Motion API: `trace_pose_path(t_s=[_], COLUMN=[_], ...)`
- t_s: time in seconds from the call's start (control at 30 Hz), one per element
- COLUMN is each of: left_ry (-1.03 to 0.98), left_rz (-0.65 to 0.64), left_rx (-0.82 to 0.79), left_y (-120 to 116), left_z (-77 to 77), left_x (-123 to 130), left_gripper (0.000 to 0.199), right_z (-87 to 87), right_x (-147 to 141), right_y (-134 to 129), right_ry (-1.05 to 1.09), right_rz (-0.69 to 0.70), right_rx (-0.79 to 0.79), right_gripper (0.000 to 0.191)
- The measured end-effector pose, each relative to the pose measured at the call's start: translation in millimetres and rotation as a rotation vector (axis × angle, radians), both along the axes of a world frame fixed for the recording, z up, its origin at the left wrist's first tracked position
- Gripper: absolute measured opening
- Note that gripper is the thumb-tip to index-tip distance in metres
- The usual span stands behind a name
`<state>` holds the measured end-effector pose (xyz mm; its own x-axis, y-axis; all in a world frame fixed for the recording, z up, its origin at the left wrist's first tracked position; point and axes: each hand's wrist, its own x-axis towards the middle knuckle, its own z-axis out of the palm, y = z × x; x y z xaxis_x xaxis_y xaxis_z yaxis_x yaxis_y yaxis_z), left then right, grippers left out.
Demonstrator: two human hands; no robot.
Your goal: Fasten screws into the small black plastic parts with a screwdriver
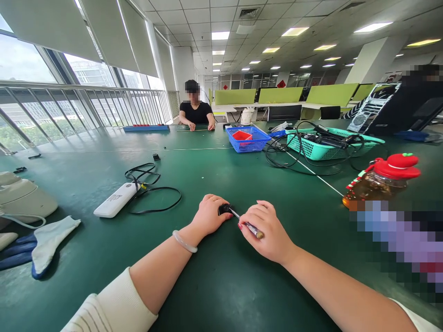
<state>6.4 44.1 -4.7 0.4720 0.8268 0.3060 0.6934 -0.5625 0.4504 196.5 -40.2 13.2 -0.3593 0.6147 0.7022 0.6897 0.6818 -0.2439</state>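
- Our left hand (210,212) covers much of the black piece (224,209) — we cannot tell what it is.
- Our right hand (268,228) hides part of the tool (255,230); its tip is too small to make out.
- We see pixels over the person's (195,112) face and the jar's (382,184) lower part.
- The left edge cuts off the glove (51,244) — our sleeves (112,302) run out of view too.

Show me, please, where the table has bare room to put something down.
Bare table shows between the forearms, between the right hand and the red-lidded bottle, and beyond the left hand toward the blue basket. Crowded: around the teal basket and its cables, and at the left edge near the glove.
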Motion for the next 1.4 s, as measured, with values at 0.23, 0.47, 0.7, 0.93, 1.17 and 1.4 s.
trace_pose_path(t_s=[0.23, 0.47, 0.7, 0.93, 1.17, 1.4], left_ry=[0.009, -0.002, 0.004, 0.018, 0.02, 0.026], left_rz=[0.006, -0.002, 0.011, 0.011, 0.01, 0.014], left_rx=[-0.001, -0.004, -0.018, -0.022, -0.031, -0.029], left_y=[-0.4, -0.6, -1.4, -1.3, -1.2, -1.4], left_z=[-0.2, -1.6, -1.7, -2.0, -1.8, -1.2], left_x=[0.6, 0.2, 1.4, 1.9, 1.8, 1.2], left_gripper=[0.027, 0.026, 0.025, 0.025, 0.025, 0.029], right_z=[2.3, 1.3, -6.1, -6.2, -2.9, -3.9], right_x=[-0.8, -1.1, -0.2, -1.1, -1.7, -1.7], right_y=[-3.0, -2.2, -1.1, -1.3, -2.4, -2.1], right_ry=[-0.02, -0.08, -0.245, -0.276, -0.238, -0.225], right_rz=[0.025, 0.023, 0.094, 0.073, 0.075, 0.064], right_rx=[0.052, 0.012, -0.019, -0.027, -0.006, -0.016], right_gripper=[0.013, 0.011, 0.009, 0.016, 0.018, 0.017])
